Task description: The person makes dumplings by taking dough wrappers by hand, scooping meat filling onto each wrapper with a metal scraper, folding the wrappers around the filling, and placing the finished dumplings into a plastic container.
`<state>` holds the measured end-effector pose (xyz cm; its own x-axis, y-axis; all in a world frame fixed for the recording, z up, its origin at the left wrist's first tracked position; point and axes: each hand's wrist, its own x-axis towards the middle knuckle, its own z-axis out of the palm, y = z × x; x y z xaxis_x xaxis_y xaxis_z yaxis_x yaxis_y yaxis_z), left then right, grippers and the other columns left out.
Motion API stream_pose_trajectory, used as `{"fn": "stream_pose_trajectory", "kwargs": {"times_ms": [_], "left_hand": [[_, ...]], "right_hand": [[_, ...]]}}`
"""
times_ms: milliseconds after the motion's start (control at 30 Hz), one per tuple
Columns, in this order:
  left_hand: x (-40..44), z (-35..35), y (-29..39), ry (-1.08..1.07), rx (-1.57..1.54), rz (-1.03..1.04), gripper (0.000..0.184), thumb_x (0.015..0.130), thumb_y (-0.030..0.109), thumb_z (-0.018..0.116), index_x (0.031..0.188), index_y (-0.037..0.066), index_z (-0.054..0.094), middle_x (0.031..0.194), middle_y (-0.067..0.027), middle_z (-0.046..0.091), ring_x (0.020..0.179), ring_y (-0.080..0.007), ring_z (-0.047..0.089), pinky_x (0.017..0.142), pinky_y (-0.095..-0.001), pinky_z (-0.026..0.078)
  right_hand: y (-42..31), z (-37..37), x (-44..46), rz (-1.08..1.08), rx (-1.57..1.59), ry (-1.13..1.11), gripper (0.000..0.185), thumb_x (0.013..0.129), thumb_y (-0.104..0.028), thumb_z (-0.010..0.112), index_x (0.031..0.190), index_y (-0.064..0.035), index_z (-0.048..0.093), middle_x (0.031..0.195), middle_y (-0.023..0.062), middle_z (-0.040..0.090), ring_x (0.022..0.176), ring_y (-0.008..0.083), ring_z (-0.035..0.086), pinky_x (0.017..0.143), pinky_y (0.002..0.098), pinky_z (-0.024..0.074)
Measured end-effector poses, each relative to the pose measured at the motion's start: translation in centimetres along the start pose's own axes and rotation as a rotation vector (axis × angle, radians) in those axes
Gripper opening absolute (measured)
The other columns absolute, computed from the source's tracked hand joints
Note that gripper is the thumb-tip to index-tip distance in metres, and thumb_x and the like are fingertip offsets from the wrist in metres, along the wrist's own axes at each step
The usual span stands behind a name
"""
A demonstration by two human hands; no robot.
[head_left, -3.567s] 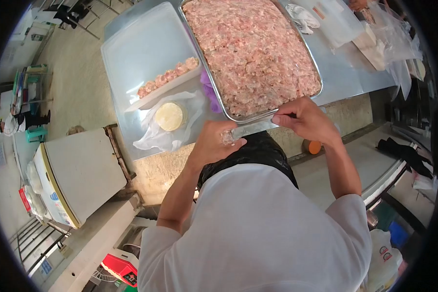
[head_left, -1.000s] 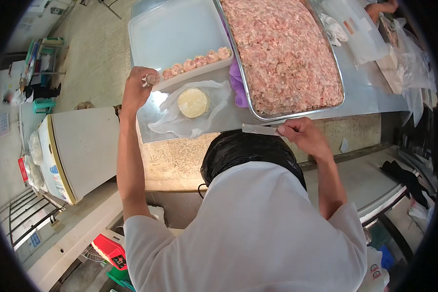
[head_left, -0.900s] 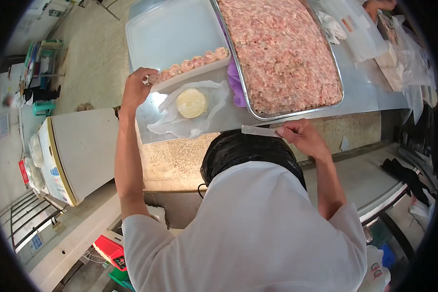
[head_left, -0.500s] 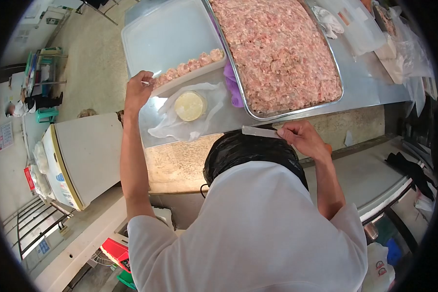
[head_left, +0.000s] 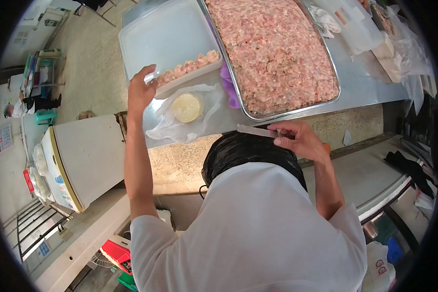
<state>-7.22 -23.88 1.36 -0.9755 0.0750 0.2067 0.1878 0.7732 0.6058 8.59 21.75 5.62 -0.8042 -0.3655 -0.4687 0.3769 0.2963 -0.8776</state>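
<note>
My left hand (head_left: 142,91) is over the left end of a row of meat-filled dumplings (head_left: 187,69), fingers apart. The row lies along the near side of a translucent plastic box (head_left: 163,31). My right hand (head_left: 299,138) grips a flat spatula (head_left: 255,130) in front of my waist, its blade pointing left. A pale yellow round stack (head_left: 188,107), which looks like dumpling wrappers, sits on a crumpled white plastic bag (head_left: 163,129). Right of the box stands a large metal tray (head_left: 297,115) heaped with minced meat (head_left: 280,56).
A purple cloth (head_left: 231,87) sticks out beside the tray on the metal table (head_left: 367,97). A white cloth (head_left: 324,22) and a clear plastic container (head_left: 353,29) are at the right. A white chest (head_left: 90,155) stands at the left. Far left is another person (head_left: 31,103).
My left hand has opened its fingers and shifted slightly at the box's end. My right hand has turned the spatula a little, with its fingers regripped. The view has shifted slightly.
</note>
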Motion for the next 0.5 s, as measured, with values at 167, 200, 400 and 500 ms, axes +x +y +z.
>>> {"fn": "stream_pose_trajectory", "kwargs": {"times_ms": [167, 200, 400, 500], "left_hand": [[-7.0, 2.3, 7.8, -0.256, 0.076, -0.177, 0.016, 0.082, 0.008, 0.074, 0.098, 0.008, 0.071, 0.081, -0.0127, 0.070, 0.076, -0.0273, 0.071, 0.070, -0.0391, 0.054], [-7.8, 3.5, 9.2, -0.270, 0.145, -0.180, 0.015, 0.081, 0.010, 0.077, 0.093, 0.008, 0.068, 0.078, -0.0120, 0.069, 0.073, -0.0294, 0.069, 0.067, -0.0401, 0.053], [-9.3, 5.1, 8.1, -0.170, -0.026, -0.275, 0.030, 0.075, 0.018, 0.085, 0.084, 0.007, 0.059, 0.073, -0.0115, 0.064, 0.069, -0.0338, 0.065, 0.063, -0.0436, 0.050], [-9.1, 4.8, 9.2, -0.130, 0.095, -0.192, 0.029, 0.075, 0.018, 0.085, 0.085, 0.006, 0.060, 0.072, -0.0113, 0.064, 0.067, -0.0310, 0.064, 0.062, -0.0415, 0.050]], "right_hand": [[1.0, 0.4, -0.2, -0.013, 0.121, 0.054, 0.034, 0.094, -0.015, 0.074, 0.124, -0.0013, 0.070, 0.087, 0.0004, 0.066, 0.075, 0.0082, 0.053, 0.068, 0.0267, 0.0459], [0.7, 0.4, 0.0, -0.004, 0.076, 0.044, 0.033, 0.094, -0.015, 0.073, 0.124, -0.0012, 0.070, 0.087, 0.0008, 0.066, 0.076, 0.0083, 0.054, 0.068, 0.0264, 0.0462], [-1.5, 2.1, 1.6, 0.049, -0.018, -0.055, 0.031, 0.098, -0.016, 0.068, 0.124, -0.0001, 0.069, 0.090, 0.0047, 0.069, 0.080, 0.0104, 0.057, 0.073, 0.0279, 0.0480], [-2.6, 3.4, 2.4, -0.002, -0.059, -0.070, 0.029, 0.099, -0.018, 0.066, 0.121, 0.0010, 0.069, 0.088, 0.0061, 0.068, 0.081, 0.0119, 0.057, 0.073, 0.0300, 0.0482]]}}
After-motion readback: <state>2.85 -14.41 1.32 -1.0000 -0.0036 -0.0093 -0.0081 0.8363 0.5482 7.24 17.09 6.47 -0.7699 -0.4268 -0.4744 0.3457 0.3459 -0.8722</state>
